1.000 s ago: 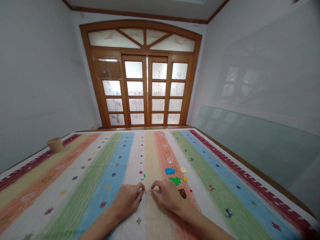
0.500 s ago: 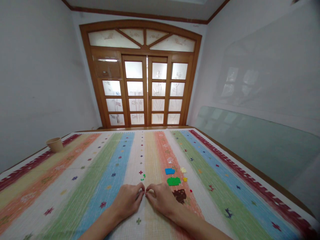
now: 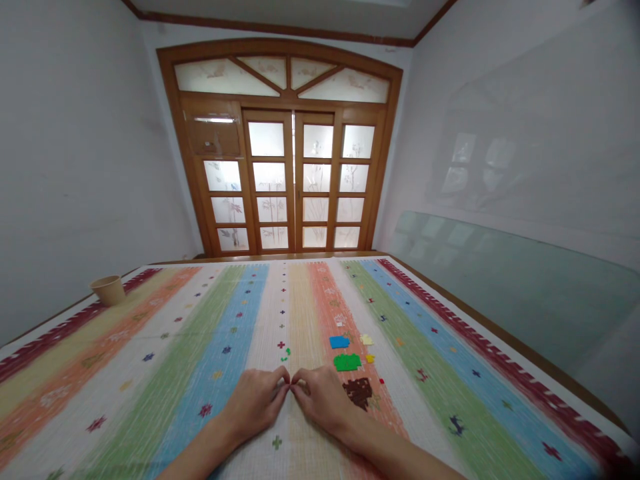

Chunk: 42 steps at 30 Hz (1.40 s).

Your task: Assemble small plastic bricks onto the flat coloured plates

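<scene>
My left hand point(image 3: 256, 402) and my right hand point(image 3: 323, 398) meet over the middle of the striped cloth, fingers pinched and fingertips touching. Whatever lies between the fingertips is too small or hidden to make out. Small light-green pieces point(image 3: 285, 355) lie just beyond the fingertips. Right of my right hand is a patch of brown pieces point(image 3: 359, 393), partly behind the hand. Farther off are a green patch point(image 3: 347, 363), a blue patch point(image 3: 339, 342), pale yellow pieces point(image 3: 367, 340), yellow pieces point(image 3: 370, 359) and a tiny red piece point(image 3: 382, 381).
A tan paper cup point(image 3: 109, 291) stands near the table's left edge. The striped cloth point(image 3: 200, 347) covers the table. Beyond it are wooden doors point(image 3: 294, 193), and a frosted glass panel point(image 3: 500, 273) leans along the right wall.
My hands have come together slightly, so the small gap between their fingertips has closed. The coloured pieces lie as before.
</scene>
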Tool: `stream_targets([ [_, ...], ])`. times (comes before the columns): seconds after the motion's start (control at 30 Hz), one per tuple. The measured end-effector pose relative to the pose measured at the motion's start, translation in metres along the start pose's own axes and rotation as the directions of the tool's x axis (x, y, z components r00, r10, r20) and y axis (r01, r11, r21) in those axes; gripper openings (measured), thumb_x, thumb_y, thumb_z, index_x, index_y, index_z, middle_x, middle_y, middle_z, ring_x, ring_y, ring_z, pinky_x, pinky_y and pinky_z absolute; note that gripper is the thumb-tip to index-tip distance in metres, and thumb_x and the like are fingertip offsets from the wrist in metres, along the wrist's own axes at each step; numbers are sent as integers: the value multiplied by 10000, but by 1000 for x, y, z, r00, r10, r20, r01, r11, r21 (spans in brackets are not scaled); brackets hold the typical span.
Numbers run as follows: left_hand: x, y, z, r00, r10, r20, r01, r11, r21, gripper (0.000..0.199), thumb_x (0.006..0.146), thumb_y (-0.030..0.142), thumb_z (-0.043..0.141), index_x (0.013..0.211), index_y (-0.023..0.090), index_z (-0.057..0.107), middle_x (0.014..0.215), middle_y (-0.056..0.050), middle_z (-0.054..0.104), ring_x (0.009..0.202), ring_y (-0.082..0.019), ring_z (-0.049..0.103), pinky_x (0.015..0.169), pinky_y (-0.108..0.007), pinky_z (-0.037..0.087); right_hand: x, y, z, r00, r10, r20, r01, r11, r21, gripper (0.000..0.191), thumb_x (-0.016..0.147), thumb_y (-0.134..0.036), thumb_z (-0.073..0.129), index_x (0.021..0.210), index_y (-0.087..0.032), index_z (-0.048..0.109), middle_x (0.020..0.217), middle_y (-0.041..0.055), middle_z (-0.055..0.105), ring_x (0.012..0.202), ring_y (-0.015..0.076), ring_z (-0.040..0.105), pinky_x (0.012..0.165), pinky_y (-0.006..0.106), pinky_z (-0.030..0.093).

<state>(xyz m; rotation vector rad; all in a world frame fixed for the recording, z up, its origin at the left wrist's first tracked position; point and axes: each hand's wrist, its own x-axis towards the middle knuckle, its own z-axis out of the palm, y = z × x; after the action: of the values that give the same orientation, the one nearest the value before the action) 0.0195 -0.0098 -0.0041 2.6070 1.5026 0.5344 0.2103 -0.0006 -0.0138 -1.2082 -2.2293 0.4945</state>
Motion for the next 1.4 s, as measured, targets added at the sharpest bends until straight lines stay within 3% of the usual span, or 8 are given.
stream_targets([
  [0.3, 0, 2, -2, 1000, -9, 17, 8, 1000, 6, 200, 940, 275, 456, 965, 224, 648, 766, -37, 734, 729, -220, 708, 619, -263, 430, 2, -1, -9, 996, 28, -81, -22, 997, 78, 180, 868, -232, 617, 940, -222, 781, 811, 62, 775, 680, 176, 690, 647, 251, 445],
  [0.5, 1, 3, -5, 1000, -12, 25, 12, 1000, 17, 205, 930, 274, 451, 964, 217, 645, 759, -39, 730, 716, -214, 703, 615, -263, 434, 4, 2, -18, 976, -94, -198, 115, 988, 101, 155, 863, -221, 623, 907, -198, 769, 669, 32, 733, 531, 138, 619, 572, 229, 438],
  [0.73, 0, 3, -5, 1000, -7, 19, 7, 1000, 20, 209, 932, 285, 446, 972, 224, 641, 746, -33, 726, 722, -225, 706, 626, -276, 441, 2, 4, -23, 861, -299, -411, 372, 922, 109, 244, 952, -315, 560, 881, -171, 745, 659, 41, 729, 481, 116, 607, 529, 206, 462],
  [0.87, 0, 4, -6, 1000, 0, 1, 0, 1000, 21, 205, 925, 271, 447, 965, 219, 641, 716, -28, 712, 698, -206, 695, 621, -260, 434, -1, 4, -27, 818, -344, -461, 420, 905, 72, 257, 963, -319, 554, 875, -187, 756, 687, 64, 745, 558, 150, 669, 579, 229, 511],
  [1.0, 0, 5, -6, 1000, -6, 5, 6, 1000, 20, 203, 922, 267, 446, 951, 217, 641, 697, -26, 702, 679, -206, 688, 608, -259, 425, -5, 5, -29, 844, -305, -440, 372, 926, 71, 271, 961, -327, 548, 865, -207, 772, 725, 89, 758, 634, 192, 701, 616, 272, 534],
  [1.13, 0, 5, -6, 1000, -17, 11, 16, 1000, 21, 196, 921, 267, 455, 956, 218, 642, 692, -25, 700, 682, -208, 689, 607, -259, 417, -6, 3, -32, 885, -234, -402, 317, 936, 152, 276, 943, -368, 561, 862, -212, 774, 712, 92, 749, 592, 189, 659, 598, 291, 514],
  [1.3, 0, 4, -5, 999, -14, 29, 14, 1000, 15, 198, 927, 263, 451, 975, 220, 638, 724, -32, 711, 697, -213, 693, 611, -264, 413, -2, -6, -35, 913, -55, -403, 211, 911, 353, 274, 878, -423, 638, 767, -202, 756, 540, 18, 615, 454, 121, 456, 478, 258, 371],
  [1.4, 0, 4, -5, 1000, -13, 27, 13, 1000, 20, 200, 932, 269, 447, 979, 221, 636, 715, -29, 707, 680, -208, 686, 604, -261, 407, 2, -9, -37, 936, 77, -344, 134, 826, 548, 285, 823, -446, 690, 708, -189, 729, 503, -25, 490, 459, 98, 356, 451, 253, 269],
])
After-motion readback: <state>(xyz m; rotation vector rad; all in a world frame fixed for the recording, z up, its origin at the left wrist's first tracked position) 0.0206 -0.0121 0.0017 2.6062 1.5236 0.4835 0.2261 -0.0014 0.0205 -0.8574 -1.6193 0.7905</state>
